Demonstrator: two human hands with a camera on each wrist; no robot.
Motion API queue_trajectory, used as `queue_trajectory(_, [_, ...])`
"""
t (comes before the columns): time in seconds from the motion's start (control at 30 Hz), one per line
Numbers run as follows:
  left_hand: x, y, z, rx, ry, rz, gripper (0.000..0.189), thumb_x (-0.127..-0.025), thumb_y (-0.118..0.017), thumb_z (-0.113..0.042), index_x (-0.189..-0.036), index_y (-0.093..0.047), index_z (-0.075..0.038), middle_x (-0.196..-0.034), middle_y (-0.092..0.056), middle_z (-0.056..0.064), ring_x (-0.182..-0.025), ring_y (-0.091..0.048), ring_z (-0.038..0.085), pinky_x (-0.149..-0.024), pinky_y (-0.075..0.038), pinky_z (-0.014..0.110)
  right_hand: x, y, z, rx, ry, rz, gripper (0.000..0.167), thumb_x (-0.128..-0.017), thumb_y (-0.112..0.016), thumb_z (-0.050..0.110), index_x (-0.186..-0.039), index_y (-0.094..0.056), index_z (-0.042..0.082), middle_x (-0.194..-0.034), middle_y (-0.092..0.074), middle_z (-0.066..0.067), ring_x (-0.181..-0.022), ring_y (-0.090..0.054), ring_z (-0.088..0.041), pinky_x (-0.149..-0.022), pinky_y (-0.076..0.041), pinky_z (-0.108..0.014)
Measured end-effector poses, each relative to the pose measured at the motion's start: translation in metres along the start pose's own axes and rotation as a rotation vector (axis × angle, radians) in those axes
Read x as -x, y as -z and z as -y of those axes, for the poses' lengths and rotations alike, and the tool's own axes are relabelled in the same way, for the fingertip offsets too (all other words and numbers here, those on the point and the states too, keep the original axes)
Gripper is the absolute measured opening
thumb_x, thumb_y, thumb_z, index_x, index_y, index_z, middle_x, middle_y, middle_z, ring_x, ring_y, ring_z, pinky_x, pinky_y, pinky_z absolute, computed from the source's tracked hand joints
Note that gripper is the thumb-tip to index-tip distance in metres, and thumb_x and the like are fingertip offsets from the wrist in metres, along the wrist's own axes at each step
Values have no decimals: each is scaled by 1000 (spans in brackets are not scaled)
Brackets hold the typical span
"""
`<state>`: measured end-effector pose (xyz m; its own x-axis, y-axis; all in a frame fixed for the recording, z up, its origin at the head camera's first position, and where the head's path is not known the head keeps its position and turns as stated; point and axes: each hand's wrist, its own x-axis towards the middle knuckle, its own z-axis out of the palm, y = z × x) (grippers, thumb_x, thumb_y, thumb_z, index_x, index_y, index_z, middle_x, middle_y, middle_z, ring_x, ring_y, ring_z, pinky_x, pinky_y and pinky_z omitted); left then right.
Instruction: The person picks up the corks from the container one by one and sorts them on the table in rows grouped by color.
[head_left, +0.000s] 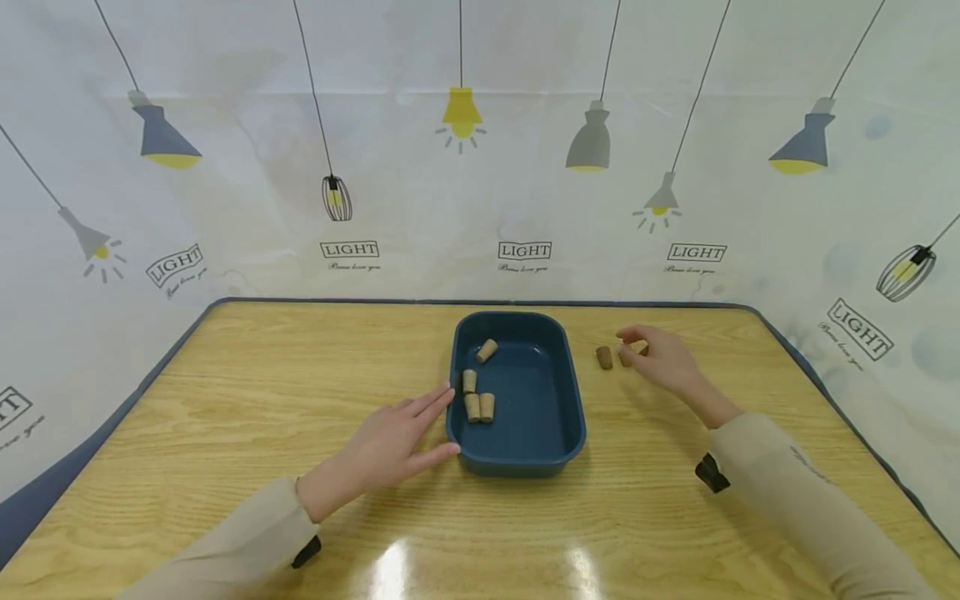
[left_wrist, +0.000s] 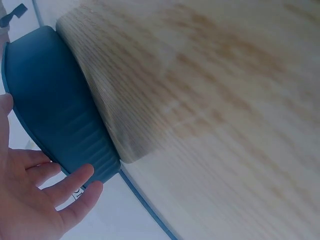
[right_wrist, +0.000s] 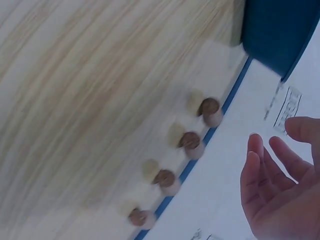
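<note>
A dark blue rectangular tray [head_left: 536, 392] sits on the table, with several tapered corks [head_left: 487, 407] along its left side. My left hand [head_left: 384, 442] rests against the tray's left rim, fingers straight and spread; in the left wrist view its fingers [left_wrist: 77, 185] lie along the tray's outer wall [left_wrist: 60, 95]. To the right of the tray, my right hand [head_left: 663, 360] hovers over several corks [head_left: 604, 358], partly hiding some. The right wrist view shows those corks [right_wrist: 191, 145] standing in a row, while the thumb and loosely bent fingers [right_wrist: 285, 155] hold nothing.
The wooden table [head_left: 300, 358] has a dark blue edge, backed by a white sheet [head_left: 420, 192] printed with lamps. A black strap [head_left: 711, 473] hangs under the right sleeve [head_left: 780, 467], and another black piece [head_left: 306, 552] under the left sleeve.
</note>
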<state>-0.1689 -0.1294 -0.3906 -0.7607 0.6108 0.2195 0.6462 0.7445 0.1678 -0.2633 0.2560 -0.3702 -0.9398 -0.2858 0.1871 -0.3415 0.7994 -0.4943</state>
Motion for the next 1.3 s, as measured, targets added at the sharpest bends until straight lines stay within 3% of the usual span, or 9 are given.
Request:
queue_trajectory(0.33, [0, 0, 1, 1, -11, -4, 71, -86, -38, -57, -138, -32, -8, -140, -30, 6, -101, -53, 30, -72, -44, 43, -6, -4, 41, -46, 111, 44, 30, -89, -54, 19, -112, -58, 0, -105, -58, -16, -70, -58, -19, -61, -45, -34])
queue_trajectory(0.73, [1, 1, 0, -7, -13, 6, 71, -86, -39, -57, -138, -32, -8, -140, -30, 6, -103, -52, 29, -73, -44, 42, -19, -2, 86, -24, 152, 103, 30, -89, -54, 25, -111, -59, 6, -103, -60, -8, -67, -54, -13, -57, -41, -31])
queue_trajectory(1.07, [0, 0, 2, -8, -19, 2, 72, -87, -38, -57, -138, -32, -7, -140, -30, 6, -104, -51, 30, -77, -43, 44, -42, -2, 121, -16, 134, 148, 31, -89, -53, 28, -112, -59, 8, -106, -57, -6, -78, -54, -19, -68, -43, -36])
queue_trajectory(1.3, [0, 0, 2, 0, -12, -2, 72, -86, -38, -58, -138, -32, -8, -139, -31, 5, -102, -53, 29, -75, -44, 42, -61, -7, 143, -42, 117, 143, 30, -89, -53, 27, -112, -58, 8, -106, -57, -8, -95, -52, -22, -80, -41, -38])
